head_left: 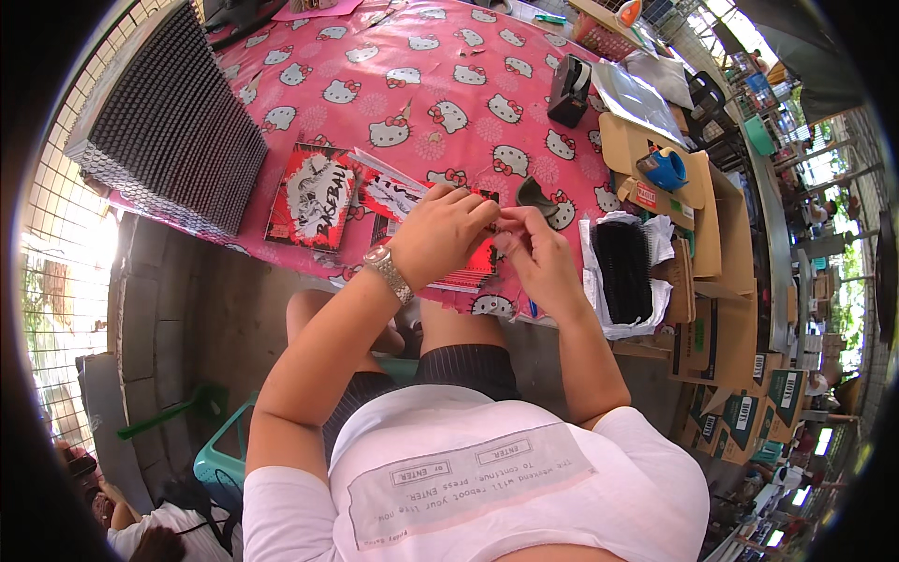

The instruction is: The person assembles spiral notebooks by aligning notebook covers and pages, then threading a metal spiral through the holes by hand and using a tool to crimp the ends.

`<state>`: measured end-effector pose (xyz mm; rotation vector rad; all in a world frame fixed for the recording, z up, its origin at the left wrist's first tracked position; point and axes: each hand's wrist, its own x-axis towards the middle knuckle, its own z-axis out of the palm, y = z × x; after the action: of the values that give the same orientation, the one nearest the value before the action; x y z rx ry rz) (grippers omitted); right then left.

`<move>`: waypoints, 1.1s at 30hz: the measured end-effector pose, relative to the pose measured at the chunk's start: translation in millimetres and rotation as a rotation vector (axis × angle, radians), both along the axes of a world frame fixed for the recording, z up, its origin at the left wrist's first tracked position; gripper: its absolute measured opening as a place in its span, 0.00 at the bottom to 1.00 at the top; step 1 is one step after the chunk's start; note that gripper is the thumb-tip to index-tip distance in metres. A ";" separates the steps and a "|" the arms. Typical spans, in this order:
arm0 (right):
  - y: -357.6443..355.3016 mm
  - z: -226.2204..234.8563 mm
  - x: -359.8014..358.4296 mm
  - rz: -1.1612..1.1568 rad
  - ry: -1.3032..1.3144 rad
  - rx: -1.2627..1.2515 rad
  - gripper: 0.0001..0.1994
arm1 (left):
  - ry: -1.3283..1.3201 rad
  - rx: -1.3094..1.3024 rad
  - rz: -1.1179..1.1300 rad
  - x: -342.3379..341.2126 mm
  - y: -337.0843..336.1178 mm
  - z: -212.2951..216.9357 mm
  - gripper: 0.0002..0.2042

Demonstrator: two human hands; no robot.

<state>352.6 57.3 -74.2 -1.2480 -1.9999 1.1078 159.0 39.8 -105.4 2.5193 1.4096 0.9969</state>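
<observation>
My left hand (444,236), with a metal watch (387,272) on the wrist, lies over a fanned stack of red printed notebooks (470,275) near the table's front edge. Its fingers are curled at the notebooks' right edge. There they meet my right hand (541,262), whose thumb and forefinger are pinched together. Whatever small thing is between those fingertips is hidden. Another red, white and black notebook (313,199) lies flat to the left. Just beyond my right hand is a dark green curved piece (536,195).
A tall stack of spiral-bound items (178,122) stands at the left. To the right, black binding coils (622,272) lie in white paper. Beyond are a black tape dispenser (569,91), a blue tape holder (665,169) and cardboard boxes (721,328). A pink patterned cloth (384,89) covers the table.
</observation>
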 end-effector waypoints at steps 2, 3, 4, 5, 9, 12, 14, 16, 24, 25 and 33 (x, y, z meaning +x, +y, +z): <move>1.5 -4.4 1.5 0.073 -0.076 0.358 0.13 | -0.017 -0.033 -0.005 0.9 0.9 2.0 0.12; 2.5 -7.7 2.0 0.093 -0.102 0.479 0.13 | -0.018 -0.033 -0.006 1.1 1.5 1.9 0.12; 4.6 -12.7 2.7 0.081 -0.061 0.384 0.14 | -0.021 -0.019 0.003 1.3 2.1 1.9 0.11; 5.6 -15.0 3.3 0.068 -0.021 0.289 0.14 | -0.025 -0.004 0.013 1.6 2.4 1.9 0.11; 4.1 -3.6 1.3 0.048 -0.085 -0.054 0.13 | -0.012 -0.002 0.000 -0.4 2.7 -0.7 0.10; 1.2 -5.2 -3.1 0.059 -0.075 0.441 0.10 | -0.038 -0.014 -0.033 -0.3 3.3 -0.1 0.10; 4.5 -6.2 -3.3 0.029 0.026 0.092 0.09 | -0.042 -0.028 -0.002 -0.2 3.1 0.4 0.11; 1.7 -2.2 -5.5 0.029 -0.009 0.116 0.09 | -0.037 -0.010 0.000 -0.7 2.9 -1.5 0.11; 10.6 1.6 -1.4 0.114 -0.045 0.172 0.11 | -0.007 -0.158 0.109 -1.4 -10.2 2.3 0.13; 13.3 2.0 0.8 0.137 -0.009 -0.126 0.13 | 0.008 -0.101 0.317 -0.2 -17.3 1.9 0.15; 127.1 -154.9 27.6 -0.534 -0.604 0.334 0.26 | -0.006 0.131 0.478 5.6 -31.3 -32.1 0.22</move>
<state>380.2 184.3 -229.1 -1.9162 -1.9390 0.1341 164.6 8.6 -137.5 2.3021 2.0648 1.1948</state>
